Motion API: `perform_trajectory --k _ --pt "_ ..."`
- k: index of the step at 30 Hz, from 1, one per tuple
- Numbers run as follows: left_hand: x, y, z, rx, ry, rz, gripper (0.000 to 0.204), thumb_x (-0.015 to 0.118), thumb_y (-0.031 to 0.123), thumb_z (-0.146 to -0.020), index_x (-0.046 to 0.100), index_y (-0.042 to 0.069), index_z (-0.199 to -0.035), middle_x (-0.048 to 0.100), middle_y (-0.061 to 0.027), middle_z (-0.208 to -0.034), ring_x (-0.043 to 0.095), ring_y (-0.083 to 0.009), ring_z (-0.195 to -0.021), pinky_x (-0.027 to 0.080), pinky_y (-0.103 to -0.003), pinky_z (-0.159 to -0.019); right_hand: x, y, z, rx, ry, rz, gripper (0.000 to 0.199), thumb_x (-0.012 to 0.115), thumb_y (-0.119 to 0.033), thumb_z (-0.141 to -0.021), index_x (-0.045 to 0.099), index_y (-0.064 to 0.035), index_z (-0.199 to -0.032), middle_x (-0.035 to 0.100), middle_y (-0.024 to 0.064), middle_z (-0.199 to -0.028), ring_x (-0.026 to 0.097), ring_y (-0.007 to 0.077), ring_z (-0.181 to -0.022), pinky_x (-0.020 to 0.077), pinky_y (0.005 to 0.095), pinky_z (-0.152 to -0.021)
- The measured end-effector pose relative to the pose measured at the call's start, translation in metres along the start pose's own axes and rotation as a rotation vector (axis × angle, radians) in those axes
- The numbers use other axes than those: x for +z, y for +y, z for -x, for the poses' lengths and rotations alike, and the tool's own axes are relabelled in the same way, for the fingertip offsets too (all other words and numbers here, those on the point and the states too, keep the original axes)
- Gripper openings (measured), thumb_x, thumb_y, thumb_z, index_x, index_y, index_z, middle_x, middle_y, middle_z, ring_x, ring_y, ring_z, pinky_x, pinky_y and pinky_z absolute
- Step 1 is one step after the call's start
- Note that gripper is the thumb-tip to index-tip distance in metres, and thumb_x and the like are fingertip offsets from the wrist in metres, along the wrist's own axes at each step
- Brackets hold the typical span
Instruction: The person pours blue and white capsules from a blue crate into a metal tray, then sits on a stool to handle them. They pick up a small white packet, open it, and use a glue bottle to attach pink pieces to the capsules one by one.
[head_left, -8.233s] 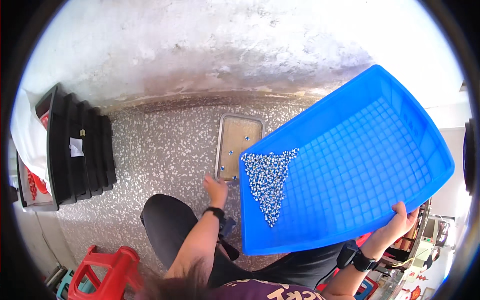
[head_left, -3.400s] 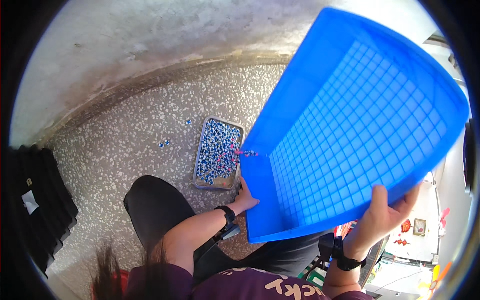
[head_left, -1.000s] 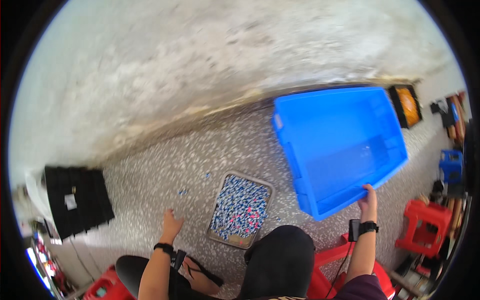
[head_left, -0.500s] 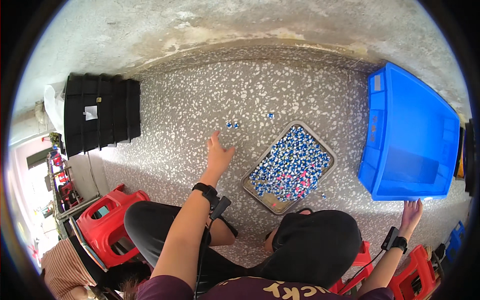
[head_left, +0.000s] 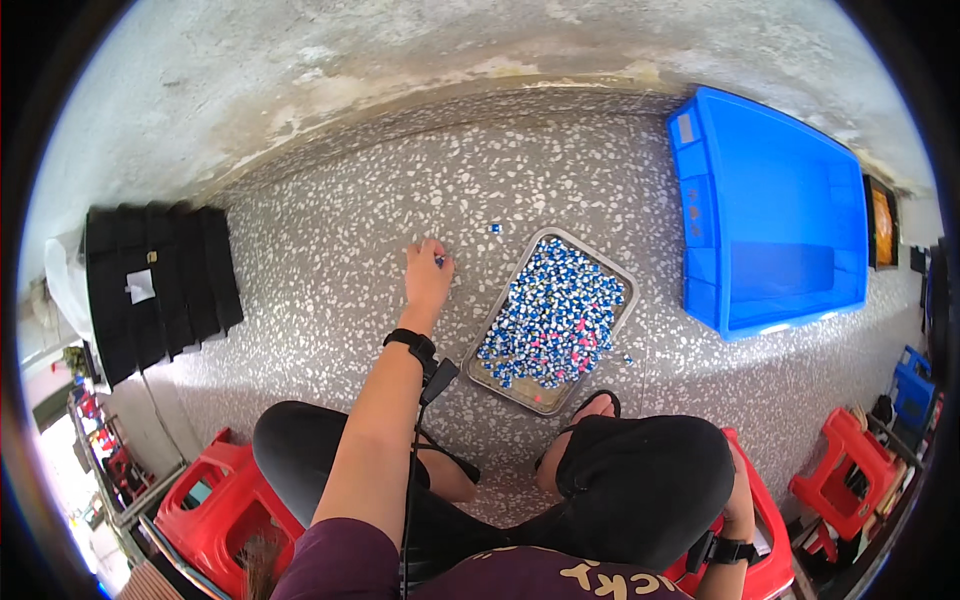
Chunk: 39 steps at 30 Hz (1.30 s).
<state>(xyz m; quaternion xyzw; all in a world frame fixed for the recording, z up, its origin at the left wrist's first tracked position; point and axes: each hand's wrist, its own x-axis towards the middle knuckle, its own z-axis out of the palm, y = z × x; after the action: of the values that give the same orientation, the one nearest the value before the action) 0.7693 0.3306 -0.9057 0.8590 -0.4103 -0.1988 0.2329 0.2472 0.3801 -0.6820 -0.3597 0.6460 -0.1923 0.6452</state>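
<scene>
My left hand (head_left: 428, 276) is low over the speckled floor, its fingers closed on a small blue-and-white piece, part of which shows at the fingertips. Another small blue-and-white piece (head_left: 496, 229) lies by itself to the right of that hand. Beyond it stands a shallow metal tray (head_left: 625, 300), tilted in its outline and heaped with many such pieces (head_left: 560, 310), some pink ones among them. One stray piece (head_left: 628, 359) sits just outside the tray's right edge. My right hand (head_left: 740, 497) is down beside my right knee, its fingers mostly hidden behind the leg.
A large blue plastic bin (head_left: 780, 220) stands at the right near the wall. Stacked black crates (head_left: 165, 285) are at the far left. Red plastic stools (head_left: 848, 470) flank me on both sides. My sandalled foot (head_left: 597, 405) is close to the tray's near corner.
My left hand has closed on pieces that lay on the floor; the pair there no longer shows. My right hand has left the blue bin's near edge and come back beside my knee.
</scene>
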Motion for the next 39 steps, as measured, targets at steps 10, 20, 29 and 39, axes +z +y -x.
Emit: perform_trajectory --k 10,20,29,39 --pt "0.025 0.066 -0.022 0.174 0.007 0.312 0.020 0.073 0.009 -0.081 0.063 0.005 -0.099 0.059 -0.0121 -0.099 0.063 -0.0262 -0.078 0.052 -0.036 -0.068 0.029 -0.016 0.042 -0.105 0.215 0.012 0.024 0.060 -0.008 -0.093 0.058 -0.0014 -0.116 0.066 0.0042 -0.106 0.062 0.0105 -0.095 0.0493 0.0245 -0.083" --pt "0.042 0.068 -0.035 0.327 0.000 -0.033 0.020 0.074 0.009 -0.080 0.065 0.003 -0.096 0.063 -0.0123 -0.091 0.064 -0.0226 -0.079 0.053 -0.035 -0.069 0.033 -0.003 -0.014 -0.037 0.083 -0.084 0.030 0.057 -0.005 -0.094 0.053 0.0000 -0.123 0.065 0.0081 -0.110 0.063 0.0147 -0.098 0.0499 0.0262 -0.087" --pt "0.011 0.120 0.084 0.379 -0.410 0.362 0.019 0.075 0.010 -0.079 0.064 0.003 -0.094 0.062 -0.0094 -0.094 0.063 -0.0195 -0.078 0.052 -0.027 -0.063 0.071 0.086 -0.170 -0.285 0.090 0.407 0.038 0.064 -0.005 -0.084 0.055 -0.0070 -0.121 0.062 0.0116 -0.105 0.065 0.0210 -0.089 0.0529 0.0326 -0.074" --pt "-0.011 0.081 0.153 0.226 -0.479 0.325 0.033 0.070 0.001 -0.083 0.062 0.006 -0.115 0.057 -0.0101 -0.118 0.065 -0.0186 -0.088 0.057 -0.027 -0.067 0.122 0.103 -0.212 -0.411 0.068 0.593 0.015 0.065 -0.001 -0.080 0.059 -0.0024 -0.094 0.057 0.0104 -0.091 0.064 0.0198 -0.075 0.0523 0.0318 -0.063"
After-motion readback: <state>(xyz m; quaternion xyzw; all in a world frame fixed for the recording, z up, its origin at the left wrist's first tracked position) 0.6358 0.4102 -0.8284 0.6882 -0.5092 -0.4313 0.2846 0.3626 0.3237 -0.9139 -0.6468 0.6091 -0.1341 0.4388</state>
